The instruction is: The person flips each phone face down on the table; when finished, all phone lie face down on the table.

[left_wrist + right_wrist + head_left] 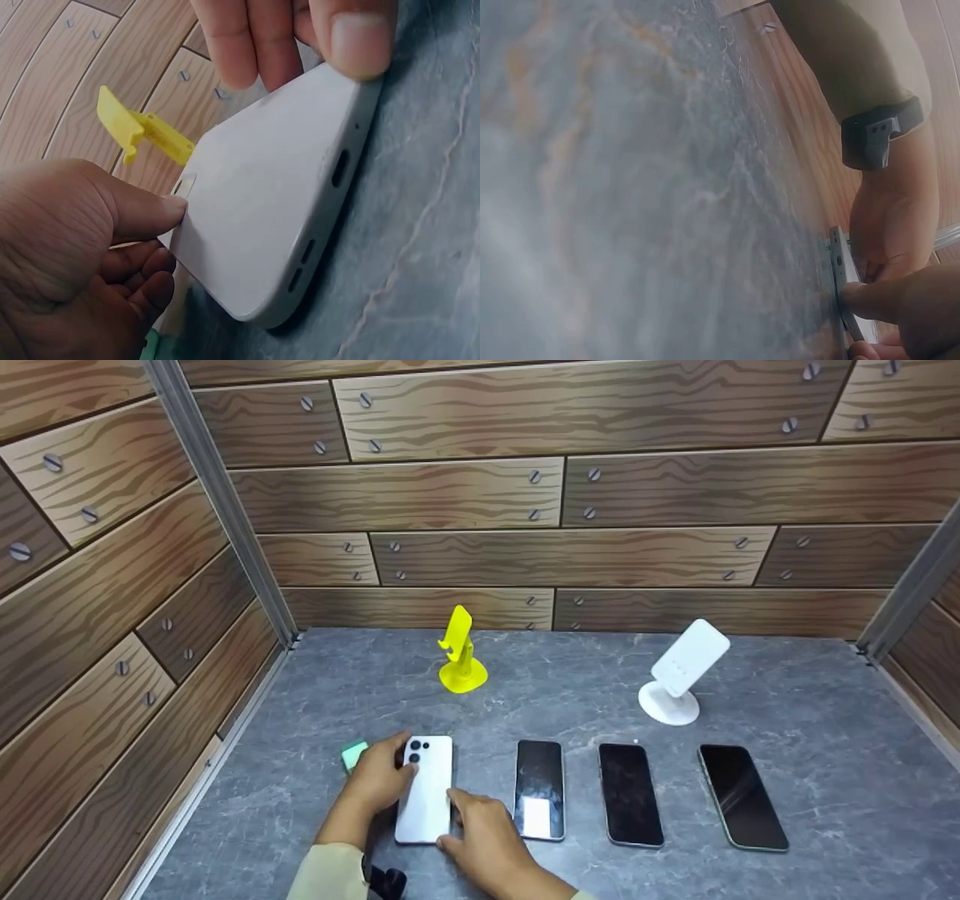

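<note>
A white smartphone (426, 802) is back up on the grey marbled table, its round camera lenses at the far left corner. My left hand (380, 775) grips its left edge near the cameras. In the left wrist view that thumb presses on the back of the white smartphone (251, 195), with the other fingers curled by the edge. My right hand (491, 840) holds the near right corner, thumb at the bottom end and a finger along the right side. Partly hidden behind my left hand is a small green block-like thing (352, 754).
Three phones with dark screens lie in a row to the right: one phone (540, 780), a second phone (630, 795) and a third phone (742, 797). Behind them stand a yellow phone stand (463, 671) and a white phone stand (688, 660). Wood-patterned walls (465, 559) enclose the table.
</note>
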### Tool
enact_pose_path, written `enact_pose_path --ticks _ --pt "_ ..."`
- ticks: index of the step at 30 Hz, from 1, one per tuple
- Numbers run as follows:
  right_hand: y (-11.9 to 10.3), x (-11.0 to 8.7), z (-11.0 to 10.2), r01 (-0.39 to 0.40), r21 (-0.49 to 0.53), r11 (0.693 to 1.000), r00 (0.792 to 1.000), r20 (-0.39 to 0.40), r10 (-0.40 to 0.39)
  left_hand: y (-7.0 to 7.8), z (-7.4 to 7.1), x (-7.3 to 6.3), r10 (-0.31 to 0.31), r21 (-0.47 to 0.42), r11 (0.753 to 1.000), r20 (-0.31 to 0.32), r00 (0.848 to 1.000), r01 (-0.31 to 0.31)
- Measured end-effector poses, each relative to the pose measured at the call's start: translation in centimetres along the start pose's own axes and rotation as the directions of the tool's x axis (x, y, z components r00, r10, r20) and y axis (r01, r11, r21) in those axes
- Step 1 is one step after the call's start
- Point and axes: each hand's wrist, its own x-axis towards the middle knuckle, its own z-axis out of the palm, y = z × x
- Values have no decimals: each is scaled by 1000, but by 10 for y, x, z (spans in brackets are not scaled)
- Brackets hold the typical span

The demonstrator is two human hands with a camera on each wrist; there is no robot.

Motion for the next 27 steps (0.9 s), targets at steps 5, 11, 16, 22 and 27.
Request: enact_pose_path --ticks 5,11,16,22,27 --pt "0 0 -1 -13 -1 1000 1000 2 13 3 3 1 12 48 999 -14 1000 -11" --pt "1 0 0 -10 0 1000 1000 -16 10 5 4 2 43 88 995 -28 999 -40" --pt "1 0 1 -5 9 1000 1000 -16 6 6 5 2 22 93 996 -27 999 -19" --pt "3 -1 2 20 5 1000 999 -30 -19 6 6 -1 42 115 993 -59 997 -35" --pt "2 -2 3 23 -12 1000 999 -43 -24 7 9 -2 46 131 991 -88 995 -34"
